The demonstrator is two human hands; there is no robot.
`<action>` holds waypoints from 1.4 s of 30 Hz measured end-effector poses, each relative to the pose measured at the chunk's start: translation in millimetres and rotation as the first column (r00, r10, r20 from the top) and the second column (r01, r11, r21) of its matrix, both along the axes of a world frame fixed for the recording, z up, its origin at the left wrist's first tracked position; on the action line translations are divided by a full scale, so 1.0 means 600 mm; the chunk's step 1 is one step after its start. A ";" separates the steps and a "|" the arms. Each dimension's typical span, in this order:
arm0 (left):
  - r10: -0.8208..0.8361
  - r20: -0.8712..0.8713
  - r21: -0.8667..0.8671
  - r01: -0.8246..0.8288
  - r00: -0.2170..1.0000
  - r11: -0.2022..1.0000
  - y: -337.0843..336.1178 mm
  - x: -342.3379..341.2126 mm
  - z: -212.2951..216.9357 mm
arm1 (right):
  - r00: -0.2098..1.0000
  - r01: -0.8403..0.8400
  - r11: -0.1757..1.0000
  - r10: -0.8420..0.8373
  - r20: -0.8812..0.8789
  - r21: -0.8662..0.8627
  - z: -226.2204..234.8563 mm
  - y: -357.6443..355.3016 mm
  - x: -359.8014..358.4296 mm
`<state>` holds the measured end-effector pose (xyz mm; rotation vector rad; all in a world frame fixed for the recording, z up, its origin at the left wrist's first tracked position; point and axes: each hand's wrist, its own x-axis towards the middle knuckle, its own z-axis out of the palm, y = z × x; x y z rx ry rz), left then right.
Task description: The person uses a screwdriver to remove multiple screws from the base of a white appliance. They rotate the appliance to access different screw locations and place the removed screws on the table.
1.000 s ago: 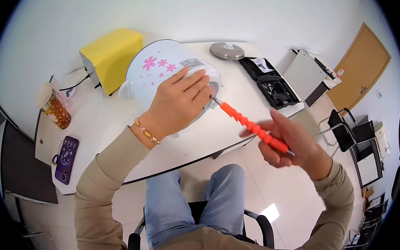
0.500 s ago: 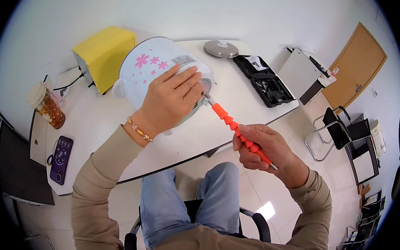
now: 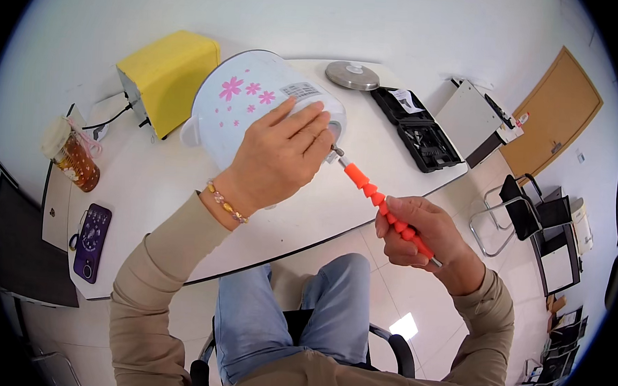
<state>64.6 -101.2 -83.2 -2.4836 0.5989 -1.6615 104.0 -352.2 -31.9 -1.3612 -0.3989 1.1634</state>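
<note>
A white electric pot with pink flowers (image 3: 225, 119) lies on its side on the table, its base end toward the right. My left hand (image 3: 280, 149) rests on the pot's side with its fingers stretched flat toward the base; the thumb is hidden. In my right hand (image 3: 419, 230), closed around it, is an orange flexible screwdriver shaft (image 3: 357, 174) with a metal rod at each end. Its far metal tip meets the base end of the pot just by my left fingers. The exact contact spot is hidden.
On the white table (image 3: 308, 210) are a yellow box-shaped cover (image 3: 178, 81), a round metal lid (image 3: 352, 76), an open black tool case (image 3: 427, 143), a tumbler (image 3: 76, 160) and a purple phone (image 3: 93, 243). Chairs (image 3: 514, 211) and a door (image 3: 558, 112) stand to the right.
The view has shifted slightly. Both hands, the pot and the orange shaft appear a little farther right, with the grip and the tip's contact looking the same.
</note>
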 end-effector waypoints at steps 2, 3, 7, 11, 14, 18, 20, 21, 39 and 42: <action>-0.001 0.001 0.001 0.001 1.000 1.000 0.000 0.000 0.002 | 1.000 -0.013 1.000 0.013 0.010 -0.026 -0.003 0.001 -0.001; -0.003 0.001 0.001 0.003 1.000 1.000 0.000 0.001 0.002 | 1.000 -0.012 1.000 0.012 0.002 -0.016 -0.004 0.002 0.001; 0.000 -0.009 -0.001 0.000 1.000 1.000 0.001 0.000 0.001 | 1.000 -0.017 1.000 0.017 -0.006 -0.006 -0.004 0.006 0.002; 0.006 0.000 0.005 -0.006 1.000 1.000 0.002 0.000 0.001 | 1.000 -0.016 0.999 0.016 -0.014 0.038 -0.002 0.000 0.001; 0.005 -0.001 0.005 -0.005 1.000 1.000 0.000 -0.001 0.001 | 0.999 -0.027 0.998 0.028 -0.020 0.053 -0.004 -0.001 0.006; 0.007 0.004 0.004 -0.007 1.000 1.000 -0.001 -0.002 0.000 | 0.998 -0.022 0.998 0.024 -0.054 0.052 -0.003 0.001 0.006; 0.007 0.012 0.005 -0.007 1.000 1.000 -0.001 -0.002 -0.001 | 0.996 -0.025 0.998 0.030 -0.086 0.056 0.003 0.002 0.005; 0.007 0.014 0.006 -0.008 1.000 1.000 -0.001 -0.002 -0.002 | 0.997 -0.031 0.999 0.032 -0.066 0.017 0.009 0.004 0.005; 0.016 0.018 0.001 -0.016 1.000 1.000 0.009 0.003 -0.003 | 0.993 -0.113 0.992 0.110 -0.042 -0.064 0.044 0.040 0.034; 0.019 0.024 -0.009 -0.019 1.000 1.000 0.009 -0.001 -0.005 | 0.988 -0.142 0.989 0.140 -0.073 -0.033 0.032 0.043 0.039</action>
